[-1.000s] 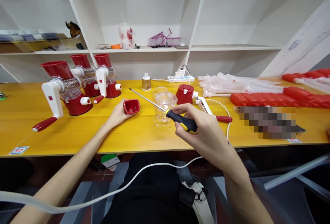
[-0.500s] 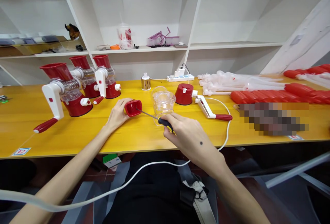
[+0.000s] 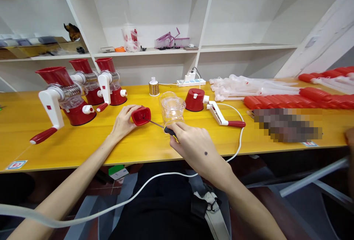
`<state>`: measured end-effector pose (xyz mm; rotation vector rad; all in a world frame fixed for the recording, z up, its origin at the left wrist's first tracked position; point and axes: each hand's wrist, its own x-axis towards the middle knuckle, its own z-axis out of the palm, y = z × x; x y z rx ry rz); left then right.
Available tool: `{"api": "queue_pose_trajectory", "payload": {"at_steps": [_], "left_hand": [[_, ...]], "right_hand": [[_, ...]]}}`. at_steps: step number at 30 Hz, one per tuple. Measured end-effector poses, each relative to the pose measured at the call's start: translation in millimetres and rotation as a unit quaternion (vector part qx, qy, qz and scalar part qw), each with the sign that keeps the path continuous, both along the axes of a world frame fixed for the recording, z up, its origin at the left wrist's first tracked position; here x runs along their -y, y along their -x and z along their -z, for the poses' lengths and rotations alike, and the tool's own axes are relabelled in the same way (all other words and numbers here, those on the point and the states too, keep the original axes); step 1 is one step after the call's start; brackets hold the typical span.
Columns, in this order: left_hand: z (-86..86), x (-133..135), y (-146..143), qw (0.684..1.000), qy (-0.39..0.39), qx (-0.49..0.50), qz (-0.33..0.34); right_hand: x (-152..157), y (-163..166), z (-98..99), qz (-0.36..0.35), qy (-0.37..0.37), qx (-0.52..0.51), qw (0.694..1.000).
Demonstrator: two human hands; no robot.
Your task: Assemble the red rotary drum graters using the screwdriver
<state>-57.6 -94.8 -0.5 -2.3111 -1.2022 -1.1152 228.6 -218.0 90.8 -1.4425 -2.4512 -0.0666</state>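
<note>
My left hand point(image 3: 123, 121) grips a small red plastic hopper point(image 3: 141, 116) lying on its side on the yellow table point(image 3: 83, 144), its open mouth turned to the right. My right hand point(image 3: 190, 145) is closed around the black-and-yellow handle of a screwdriver point(image 3: 165, 128). The thin metal shaft runs left, and its tip is inside the hopper's mouth. A clear plastic housing point(image 3: 172, 108) stands just behind the screwdriver.
Three assembled red-and-white hand-crank graters point(image 3: 74, 93) stand at the left. A red base point(image 3: 195, 100), a white crank with red grip point(image 3: 223, 116), a metal drum point(image 3: 153, 87) and a power strip point(image 3: 191, 82) lie behind. Bagged white and red parts point(image 3: 279, 94) fill the right. A white cable point(image 3: 155, 181) hangs over the front edge.
My right hand swung the screwdriver down from pointing up-left over the table, and its tip has gone into the hopper. My left hand tipped the hopper toward the right.
</note>
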Motion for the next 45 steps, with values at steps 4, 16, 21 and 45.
{"api": "queue_pose_trajectory", "payload": {"at_steps": [4,16,21,45], "left_hand": [[-1.3,1,-1,1.000,0.002,0.006,-0.001],[2.3,-2,1,0.998,0.044,0.020,-0.028],[3.5,-4,0,0.995,0.075,0.061,-0.037],[4.0,-3,1,0.992,0.090,0.076,-0.038]], "right_hand": [[-2,-1,5.6,-0.004,-0.023,-0.005,1.000],[-1,-4,-1.6,-0.006,-0.027,-0.068,0.997],[-8,-6,2.6,-0.011,-0.059,-0.117,0.991],[-14,-11,-0.5,-0.027,-0.042,-0.181,0.982]]}}
